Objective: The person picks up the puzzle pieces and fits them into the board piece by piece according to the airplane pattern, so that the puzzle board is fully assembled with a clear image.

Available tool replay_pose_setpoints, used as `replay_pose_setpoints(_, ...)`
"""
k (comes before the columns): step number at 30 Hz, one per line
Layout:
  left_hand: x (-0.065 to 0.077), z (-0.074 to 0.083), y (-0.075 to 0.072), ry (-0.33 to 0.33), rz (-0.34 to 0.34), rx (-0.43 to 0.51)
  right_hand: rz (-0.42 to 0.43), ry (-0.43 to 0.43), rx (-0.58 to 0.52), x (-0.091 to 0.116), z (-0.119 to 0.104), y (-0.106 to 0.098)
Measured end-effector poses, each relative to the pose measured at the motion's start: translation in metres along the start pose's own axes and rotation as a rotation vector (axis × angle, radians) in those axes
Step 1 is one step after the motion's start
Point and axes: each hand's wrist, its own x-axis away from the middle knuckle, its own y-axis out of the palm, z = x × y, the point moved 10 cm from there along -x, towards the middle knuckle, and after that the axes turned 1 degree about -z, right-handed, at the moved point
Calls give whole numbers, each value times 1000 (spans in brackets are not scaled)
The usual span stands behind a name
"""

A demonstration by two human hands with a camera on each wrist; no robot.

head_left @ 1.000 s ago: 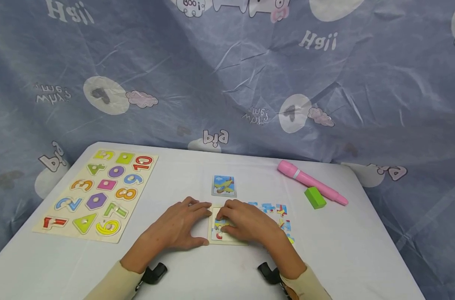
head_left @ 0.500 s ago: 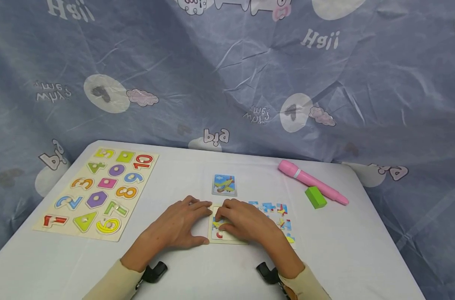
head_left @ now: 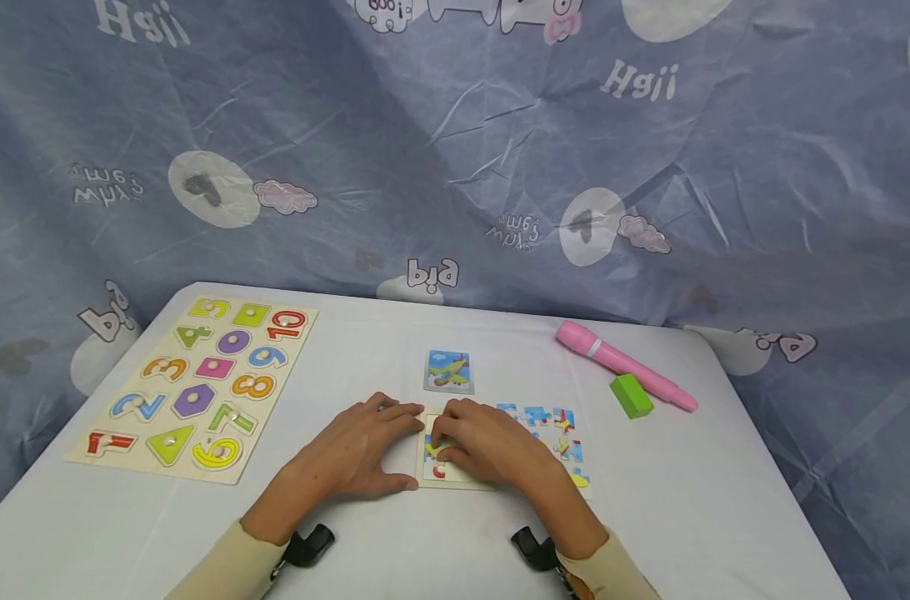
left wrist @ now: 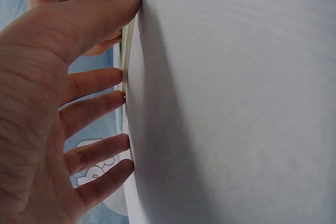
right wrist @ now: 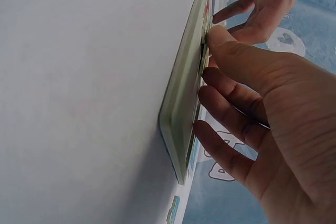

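The left hand's grip (head_left: pixel 368 450) is spread, thumb and fingers apart, touching the left edge of the board (head_left: pixel 458 485) on the table (head_left: pixel 425 550). The right hand's grip (head_left: pixel 492 442) bends over its pieces (head_left: pixel 438 472); whether it pinches one, I cannot tell.

1. My left grip (head_left: pixel 368 450) and right grip (head_left: pixel 492 442): two.
2. One puzzle tray (head_left: pixel 455 486).
3. At least five loose jigsaw pieces (head_left: pixel 563 419).
4. One picture card (head_left: pixel 449 371).
5. One number board (head_left: pixel 224 395): ten numerals (head_left: pixel 253 386), five shapes (head_left: pixel 193 402).
6. One pink stick (head_left: pixel 626 362).
7. One green block (head_left: pixel 631 395).
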Motion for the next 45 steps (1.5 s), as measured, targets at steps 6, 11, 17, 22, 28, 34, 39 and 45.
replay_pose_setpoints(6, 0, -1, 1, -6, -2, 8, -2, 3, -6, 2, 0, 0)
replay_pose_setpoints(11, 0, 0, 1, -3, 0, 6, 6, -8, -6, 3, 0, 0)
replay_pose_setpoints(17, 0, 0, -1, 5, 3, 9, 2, 1, -10, 3, 0, -1)
replay_pose_setpoints(22, 0, 0, -1, 6, 8, 8, -8, 6, -27, 4, 0, -1)
replay_pose_setpoints(28, 1, -1, 0, -4, 12, 9, -31, -4, -46, 5, 1, -2)
replay_pose_setpoints(34, 1, -1, 1, -9, 12, 12, -32, 30, -53, 9, 7, -5)
replay_pose_setpoints(39, 0, 0, 0, -9, 10, 17, -14, 58, -64, 12, 15, -9)
replay_pose_setpoints(45, 1, 0, -1, -1, 18, 12, -1, 96, -56, 15, 24, -14)
